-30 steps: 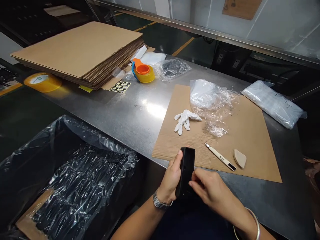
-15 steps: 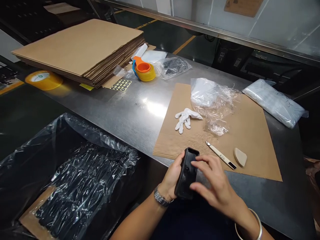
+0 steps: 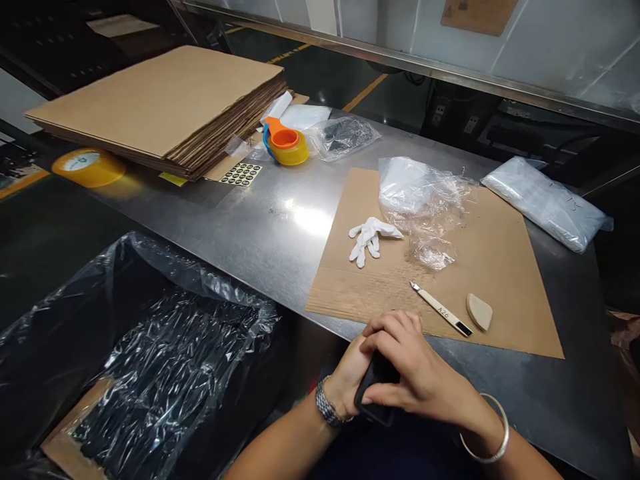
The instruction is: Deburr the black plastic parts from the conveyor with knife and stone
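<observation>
A black rectangular case is between my hands at the table's near edge, its upper part covered by fingers. My left hand holds it from the left side. Over its top lies my right hand, fingers wrapped across the upper end and thumb on the lower part. Just beyond, on a cardboard sheet, are a white-handled cutter marked A26, a beige wedge-shaped piece and a white glove.
Crumpled clear plastic covers the sheet's back. A wrapped packet lies right. Stacked cardboard, a tape dispenser and a tape roll stand back left. A plastic-lined bin is at lower left.
My right hand has closed over the case, where before its fingers hovered apart above it. The case has dropped slightly lower and is now mostly covered.
</observation>
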Motion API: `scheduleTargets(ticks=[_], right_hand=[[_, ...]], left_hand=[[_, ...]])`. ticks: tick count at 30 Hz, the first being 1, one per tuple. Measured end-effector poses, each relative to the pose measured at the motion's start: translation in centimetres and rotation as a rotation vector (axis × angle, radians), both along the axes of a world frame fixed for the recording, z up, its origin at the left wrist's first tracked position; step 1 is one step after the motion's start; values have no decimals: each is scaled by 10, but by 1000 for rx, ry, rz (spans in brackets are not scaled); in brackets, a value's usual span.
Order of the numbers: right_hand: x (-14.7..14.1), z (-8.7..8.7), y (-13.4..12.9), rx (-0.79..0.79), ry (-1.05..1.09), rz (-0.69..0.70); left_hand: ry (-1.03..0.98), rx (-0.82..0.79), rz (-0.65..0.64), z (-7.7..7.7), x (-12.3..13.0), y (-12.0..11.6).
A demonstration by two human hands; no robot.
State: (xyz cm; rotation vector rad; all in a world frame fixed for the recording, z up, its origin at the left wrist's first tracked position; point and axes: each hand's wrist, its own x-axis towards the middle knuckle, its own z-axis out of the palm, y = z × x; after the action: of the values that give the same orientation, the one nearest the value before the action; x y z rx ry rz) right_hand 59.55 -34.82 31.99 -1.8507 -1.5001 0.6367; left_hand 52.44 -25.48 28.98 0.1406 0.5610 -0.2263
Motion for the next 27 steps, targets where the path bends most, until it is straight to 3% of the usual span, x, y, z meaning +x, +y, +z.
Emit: scheduleTargets(ticks=[8,15,18,20,23,27], right_hand=[[2,2,-1,-20,70,-20],[9,0,-1,6,209,-29],[17,-4,-2,39,201,-77],[25,-11,-4,80,172,-185],[35,-21,-7,130,253,-302],[38,-21,-12,96,353,-261]], left_hand=[[34,13,27,3,2,-4],[-143,81,61,5,7,-5],[16,157,-16,0,0,-4],[120,157,-100,-3,-5,-3],[147,120,-207,-6,-11,-2],[166,91,-270,-9,-12,0]])
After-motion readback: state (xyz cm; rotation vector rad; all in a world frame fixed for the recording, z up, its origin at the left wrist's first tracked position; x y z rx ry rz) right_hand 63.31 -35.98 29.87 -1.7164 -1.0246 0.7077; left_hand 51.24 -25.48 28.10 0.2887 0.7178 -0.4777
